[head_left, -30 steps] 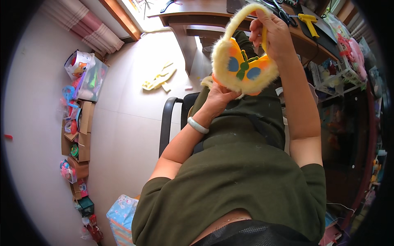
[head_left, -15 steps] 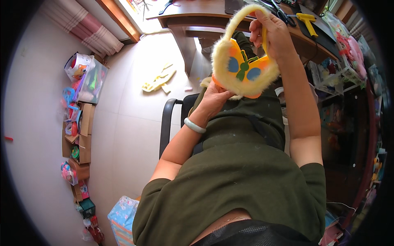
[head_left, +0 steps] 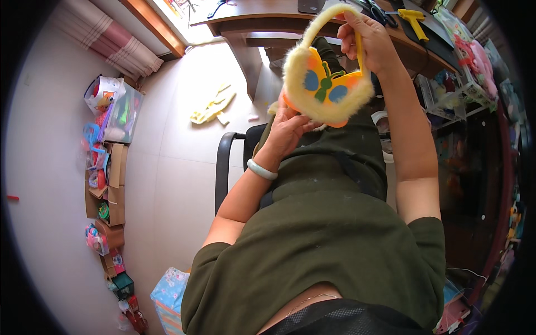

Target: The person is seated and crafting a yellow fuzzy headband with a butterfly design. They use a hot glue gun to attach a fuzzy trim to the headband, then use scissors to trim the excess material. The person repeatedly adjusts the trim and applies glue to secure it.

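Observation:
A small craft handbag (head_left: 335, 110) with fluffy pale yellow trim is held up in front of me. A butterfly shape (head_left: 325, 85) in orange, blue and green shows inside its fluffy rim. My right hand (head_left: 365, 42) is closed on the upper right part of the arched handle, fingers bent round it. From below left, my left hand (head_left: 287, 131) grips the bag's lower side, thumb and fingers partly hidden by the fluff. Orange edges peek out under the bag.
A wooden desk (head_left: 257, 22) stands ahead, bearing a yellow glue gun (head_left: 413, 23) and black-handled scissors (head_left: 385, 17). Yellow fabric scraps (head_left: 212, 106) lie on the floor. Boxes of toys (head_left: 114, 190) line the left wall. A black chair armrest (head_left: 224, 173) is beside my left arm.
The handbag and both hands have shifted slightly left and up in view, as has the bag's lower edge. Both hands keep their hold.

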The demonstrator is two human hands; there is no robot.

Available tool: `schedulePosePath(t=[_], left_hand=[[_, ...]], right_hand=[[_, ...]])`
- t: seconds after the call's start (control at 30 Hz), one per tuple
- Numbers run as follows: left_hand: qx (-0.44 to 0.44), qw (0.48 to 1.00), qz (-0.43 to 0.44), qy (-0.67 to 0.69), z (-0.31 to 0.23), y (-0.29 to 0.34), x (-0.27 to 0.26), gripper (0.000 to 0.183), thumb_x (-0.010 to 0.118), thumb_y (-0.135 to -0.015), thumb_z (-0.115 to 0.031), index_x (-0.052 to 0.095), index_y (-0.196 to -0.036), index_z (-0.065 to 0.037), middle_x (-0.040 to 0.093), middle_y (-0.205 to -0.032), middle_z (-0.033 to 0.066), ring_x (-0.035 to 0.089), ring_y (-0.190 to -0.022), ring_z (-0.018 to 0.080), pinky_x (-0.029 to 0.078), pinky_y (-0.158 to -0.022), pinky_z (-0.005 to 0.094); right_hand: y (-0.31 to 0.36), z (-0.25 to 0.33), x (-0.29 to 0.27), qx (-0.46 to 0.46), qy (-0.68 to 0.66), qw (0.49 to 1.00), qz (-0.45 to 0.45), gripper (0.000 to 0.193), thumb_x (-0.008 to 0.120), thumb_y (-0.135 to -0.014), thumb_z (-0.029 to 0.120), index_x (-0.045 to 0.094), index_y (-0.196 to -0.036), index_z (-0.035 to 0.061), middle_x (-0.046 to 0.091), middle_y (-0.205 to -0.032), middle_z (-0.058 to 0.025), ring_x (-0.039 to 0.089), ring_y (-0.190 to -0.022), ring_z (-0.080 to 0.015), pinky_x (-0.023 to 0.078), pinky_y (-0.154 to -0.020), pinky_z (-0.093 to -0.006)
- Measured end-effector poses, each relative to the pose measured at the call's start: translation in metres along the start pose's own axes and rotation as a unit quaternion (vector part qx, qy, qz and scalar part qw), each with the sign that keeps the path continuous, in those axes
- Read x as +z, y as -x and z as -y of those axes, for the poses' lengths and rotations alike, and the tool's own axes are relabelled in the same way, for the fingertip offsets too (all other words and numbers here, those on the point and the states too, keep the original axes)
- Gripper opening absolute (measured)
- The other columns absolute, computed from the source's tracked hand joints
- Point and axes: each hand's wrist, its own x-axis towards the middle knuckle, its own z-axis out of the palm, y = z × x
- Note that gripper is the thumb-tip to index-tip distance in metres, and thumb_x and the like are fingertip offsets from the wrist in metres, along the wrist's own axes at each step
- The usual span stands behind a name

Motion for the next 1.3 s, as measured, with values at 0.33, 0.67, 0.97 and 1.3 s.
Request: schedulePosePath(t=[0.33, 0.67, 0.97, 1.3], left_hand=[[0.080, 0.984, -0.048, -0.152, 0.010, -0.006, -0.021, 0.035, 0.049, -0.093, -0.002, 0.045, -0.128, -0.003, 0.059, -0.115, 0.0084, 0.060, -0.101, 0.0171, 0.052, -0.086, 0.0326], [0.061, 0.992, -0.079, -0.072, 0.017, -0.009, -0.024, 0.015, 0.060, -0.097, -0.019, 0.060, -0.101, -0.004, 0.067, -0.090, 0.0046, 0.066, -0.080, 0.0130, 0.053, -0.075, 0.0257], [0.039, 0.991, -0.098, -0.080, 0.019, -0.010, -0.034, 0.015, 0.060, -0.096, -0.017, 0.063, -0.105, -0.006, 0.069, -0.098, 0.0070, 0.068, -0.084, 0.0161, 0.053, -0.074, 0.0269], [-0.003, 0.986, -0.157, -0.050, 0.023, -0.011, -0.047, 0.016, 0.065, -0.093, -0.019, 0.060, -0.104, -0.008, 0.067, -0.093, 0.0027, 0.066, -0.079, 0.0120, 0.053, -0.069, 0.0245]], right_hand=[[0.009, -0.001, -0.001, -0.011, 0.004, 1.000, -0.018, 0.031, 0.057, -0.097, 0.033, 0.065, -0.109, 0.0046, 0.063, -0.072, -0.0032, 0.059, -0.052, -0.0078, 0.042, -0.040, -0.0191], [0.011, 0.007, -0.003, -0.075, 0.050, 0.996, 0.006, 0.026, 0.058, -0.097, 0.031, 0.065, -0.099, 0.0059, 0.063, -0.073, -0.0019, 0.061, -0.061, -0.0090, 0.047, -0.052, -0.0205], [-0.005, 0.046, 0.012, -0.081, 0.208, 0.973, 0.062, 0.017, 0.066, -0.092, 0.019, 0.067, -0.089, 0.0024, 0.058, -0.067, 0.0025, 0.051, -0.055, -0.0052, 0.041, -0.050, -0.0195], [-0.022, 0.069, 0.011, -0.188, 0.262, 0.946, -0.028, 0.015, 0.067, -0.090, 0.016, 0.068, -0.096, 0.0018, 0.065, -0.076, 0.0008, 0.059, -0.067, -0.0060, 0.047, -0.061, -0.0208]])
